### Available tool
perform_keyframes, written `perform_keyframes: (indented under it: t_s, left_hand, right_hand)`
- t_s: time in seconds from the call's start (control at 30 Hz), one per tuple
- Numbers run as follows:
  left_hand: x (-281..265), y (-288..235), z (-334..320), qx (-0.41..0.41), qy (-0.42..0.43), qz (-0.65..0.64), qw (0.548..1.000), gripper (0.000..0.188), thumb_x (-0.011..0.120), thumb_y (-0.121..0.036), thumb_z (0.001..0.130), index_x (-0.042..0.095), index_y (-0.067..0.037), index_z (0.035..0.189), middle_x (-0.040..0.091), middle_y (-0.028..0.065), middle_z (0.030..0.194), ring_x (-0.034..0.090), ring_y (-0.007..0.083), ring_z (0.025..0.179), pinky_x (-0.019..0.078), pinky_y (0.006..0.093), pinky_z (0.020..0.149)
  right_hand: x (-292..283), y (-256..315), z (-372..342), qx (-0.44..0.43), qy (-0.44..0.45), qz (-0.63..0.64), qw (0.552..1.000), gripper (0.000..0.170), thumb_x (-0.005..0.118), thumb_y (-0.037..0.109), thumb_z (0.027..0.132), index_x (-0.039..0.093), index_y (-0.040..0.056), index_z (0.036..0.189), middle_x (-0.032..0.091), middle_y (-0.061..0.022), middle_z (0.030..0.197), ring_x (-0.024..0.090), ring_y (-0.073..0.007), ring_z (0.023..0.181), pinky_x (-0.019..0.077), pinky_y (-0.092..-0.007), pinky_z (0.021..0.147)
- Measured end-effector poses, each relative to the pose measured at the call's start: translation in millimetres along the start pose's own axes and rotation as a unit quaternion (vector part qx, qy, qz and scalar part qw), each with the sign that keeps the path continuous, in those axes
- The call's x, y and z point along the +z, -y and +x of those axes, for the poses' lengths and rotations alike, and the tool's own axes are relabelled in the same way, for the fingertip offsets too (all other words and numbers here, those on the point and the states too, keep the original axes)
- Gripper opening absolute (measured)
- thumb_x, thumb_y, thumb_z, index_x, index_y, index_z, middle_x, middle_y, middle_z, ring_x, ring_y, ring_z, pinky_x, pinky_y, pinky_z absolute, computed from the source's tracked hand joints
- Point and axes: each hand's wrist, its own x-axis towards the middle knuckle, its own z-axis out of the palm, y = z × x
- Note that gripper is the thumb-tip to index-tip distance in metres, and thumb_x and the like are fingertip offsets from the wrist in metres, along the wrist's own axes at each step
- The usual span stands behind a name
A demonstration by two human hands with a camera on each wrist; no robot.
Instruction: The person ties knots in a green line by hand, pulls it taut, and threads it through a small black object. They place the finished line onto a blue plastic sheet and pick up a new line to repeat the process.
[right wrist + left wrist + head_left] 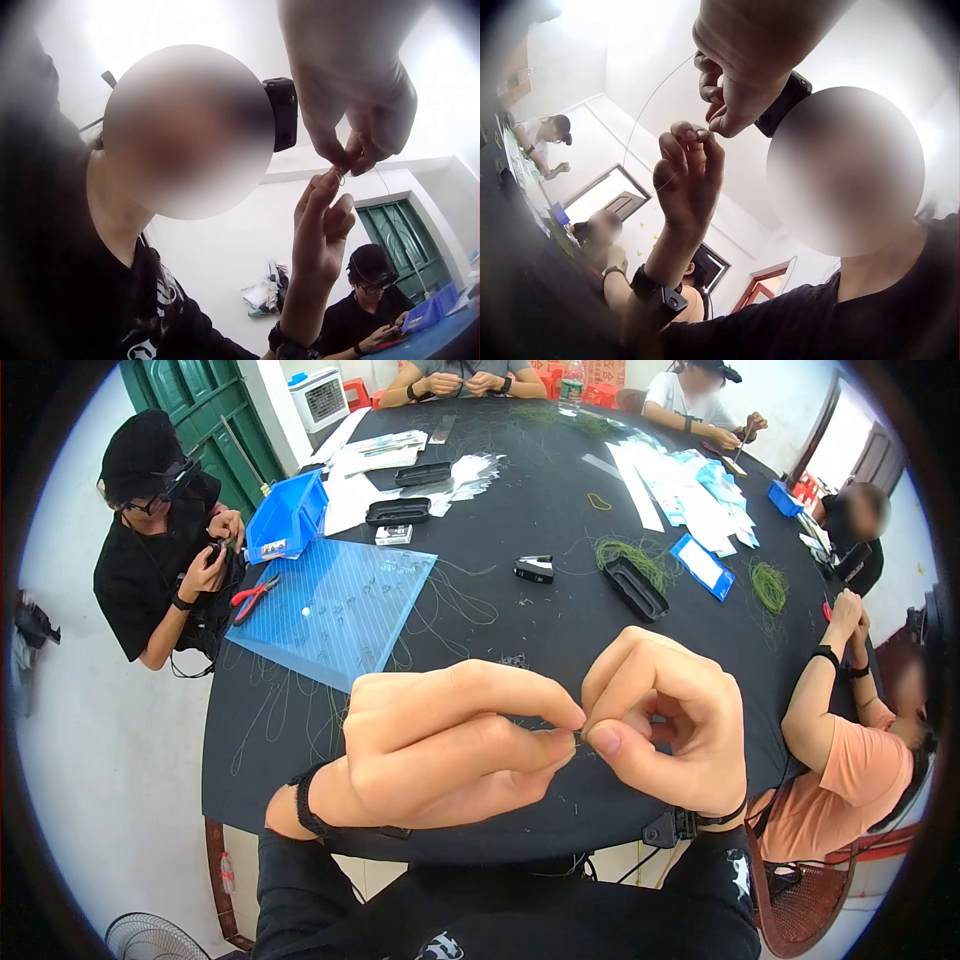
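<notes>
In the head view the left hand and right hand meet fingertip to fingertip above the near part of the table. Each pinches a thin, fine line between thumb and forefinger; the pinched part is mostly hidden by the fingertips. From the left wrist view, the line arcs down beside the right hand, with the left hand above it. A tiny loop shows between the left hand and right hand in the right wrist view.
Left of the hands lies a blue board with red-handled pliers and a blue bin. Beyond them are a stapler, a black tray and green line coils. Several people sit around the black table.
</notes>
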Motion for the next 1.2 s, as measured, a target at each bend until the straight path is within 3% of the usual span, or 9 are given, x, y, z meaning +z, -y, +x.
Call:
perform_keyframes:
  t_s: [0.17, 0.27, 0.37, 0.47, 0.57, 0.8, 0.93, 0.97, 1.2]
  left_hand:
    - [3.3, 1.5, -0.5, 0.008, -0.008, 0.005, 1.000, 0.020, 0.073, 0.007, 0.055, 0.063, -0.003, 0.068, 0.065, 0.0101, 0.083, 0.050, 0.0049, 0.047, 0.0385, 0.0173, 0.042]
    - [3.9, 1.1, -0.3, 0.002, -0.005, 0.010, 1.000, 0.019, 0.073, 0.007, 0.055, 0.062, -0.004, 0.067, 0.065, 0.0096, 0.081, 0.050, 0.0054, 0.048, 0.0387, 0.0176, 0.043]
    - [2.0, 0.1, -0.1, -0.021, 0.004, 0.011, 1.000, 0.020, 0.073, 0.007, 0.055, 0.060, -0.004, 0.066, 0.065, 0.0101, 0.081, 0.050, 0.0059, 0.049, 0.0384, 0.0176, 0.044]
    - [-5.5, -4.3, 4.1, -0.058, 0.017, 0.004, 0.998, 0.021, 0.072, 0.007, 0.055, 0.059, -0.004, 0.068, 0.064, 0.0126, 0.081, 0.049, 0.0059, 0.051, 0.0379, 0.0172, 0.046]
    - [-11.4, -7.3, 3.9, -0.089, 0.019, 0.003, 0.996, 0.020, 0.069, 0.008, 0.057, 0.058, -0.002, 0.069, 0.063, 0.0155, 0.082, 0.049, 0.0065, 0.055, 0.0387, 0.0174, 0.049]
    - [-11.4, -1.1, 6.2, -0.091, -0.036, -0.035, 0.995, 0.019, 0.067, 0.010, 0.058, 0.056, -0.002, 0.069, 0.061, 0.0136, 0.081, 0.055, 0.0115, 0.065, 0.0426, 0.0207, 0.055]
    - [-13.7, 1.3, 5.3, -0.072, -0.033, -0.004, 0.997, 0.020, 0.068, 0.010, 0.058, 0.057, -0.001, 0.070, 0.061, 0.0138, 0.081, 0.056, 0.0120, 0.065, 0.0432, 0.0209, 0.056]
    - [-13.9, 1.4, 5.5, -0.067, -0.034, 0.000, 0.997, 0.020, 0.068, 0.010, 0.058, 0.057, -0.001, 0.071, 0.061, 0.0138, 0.081, 0.056, 0.0121, 0.065, 0.0433, 0.0209, 0.056]
    - [-13.6, -2.3, 7.4, -0.094, -0.042, -0.061, 0.993, 0.019, 0.070, 0.007, 0.060, 0.056, -0.001, 0.069, 0.060, 0.0126, 0.079, 0.055, 0.0116, 0.063, 0.0436, 0.0208, 0.057]
  right_hand:
    - [-0.5, 1.1, 0.4, -0.003, 0.006, -0.010, 1.000, 0.009, 0.064, -0.001, 0.071, 0.057, 0.0033, 0.072, 0.053, -0.0001, 0.074, 0.031, -0.0017, 0.048, 0.0229, -0.0190, 0.043]
    - [-0.4, 1.1, -0.6, 0.010, 0.005, -0.005, 1.000, 0.008, 0.065, 0.004, 0.072, 0.058, 0.0026, 0.070, 0.056, -0.0053, 0.077, 0.032, -0.0016, 0.050, 0.0232, -0.0172, 0.043]
    - [-3.4, 2.0, 4.2, -0.070, -0.020, -0.102, 0.992, 0.011, 0.066, -0.003, 0.070, 0.059, 0.0023, 0.077, 0.056, -0.0035, 0.076, 0.034, -0.0058, 0.049, 0.0250, -0.0198, 0.044]
    - [-6.4, 2.9, 8.9, -0.085, -0.012, -0.172, 0.981, 0.010, 0.066, -0.001, 0.071, 0.059, 0.0018, 0.078, 0.057, -0.0059, 0.076, 0.044, -0.0122, 0.053, 0.0356, -0.0241, 0.048]
    - [6.2, -18.6, 11.7, -0.121, -0.029, -0.116, 0.985, 0.010, 0.066, 0.001, 0.072, 0.058, 0.0004, 0.078, 0.056, -0.0098, 0.074, 0.057, -0.0251, 0.065, 0.0450, -0.0302, 0.057]
    - [28.5, -28.2, 8.6, -0.189, -0.042, -0.121, 0.974, 0.013, 0.068, 0.000, 0.071, 0.058, 0.0004, 0.079, 0.056, -0.0096, 0.071, 0.057, -0.0250, 0.062, 0.0457, -0.0317, 0.053]
    - [35.0, -27.6, 1.3, -0.255, -0.069, -0.166, 0.950, 0.021, 0.072, -0.001, 0.064, 0.059, -0.0009, 0.081, 0.052, -0.0075, 0.065, 0.053, -0.0199, 0.054, 0.0419, -0.0285, 0.044]
    - [35.1, -26.4, 2.4, -0.275, -0.079, -0.171, 0.943, 0.023, 0.074, -0.003, 0.063, 0.062, 0.0012, 0.082, 0.056, -0.0053, 0.059, 0.051, -0.0138, 0.048, 0.0362, -0.0228, 0.041]
    - [31.3, -20.7, -1.4, -0.294, -0.068, -0.248, 0.921, 0.024, 0.072, 0.000, 0.062, 0.059, -0.0041, 0.082, 0.048, -0.0050, 0.062, 0.047, -0.0159, 0.050, 0.0371, -0.0261, 0.039]
